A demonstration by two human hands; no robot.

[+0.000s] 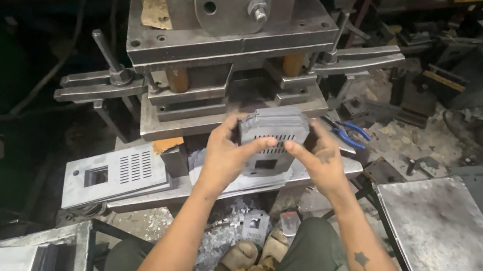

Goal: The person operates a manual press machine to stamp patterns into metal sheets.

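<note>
arms: bare, sleeveless | right forearm: dark star tattoo | trousers: olive-green

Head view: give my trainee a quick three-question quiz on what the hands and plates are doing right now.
1. True or false: both hands grip the stack of punched plates.
2. Which tool lies right of the right hand? A) blue-handled pliers B) hammer C) file
3. Where does a single punched plate lie, seen from the left hand?

Key: 1 true; 2 A; 3 to its left, flat on the press bench.

Dim workshop, bright centre — dark, blurred edges
</note>
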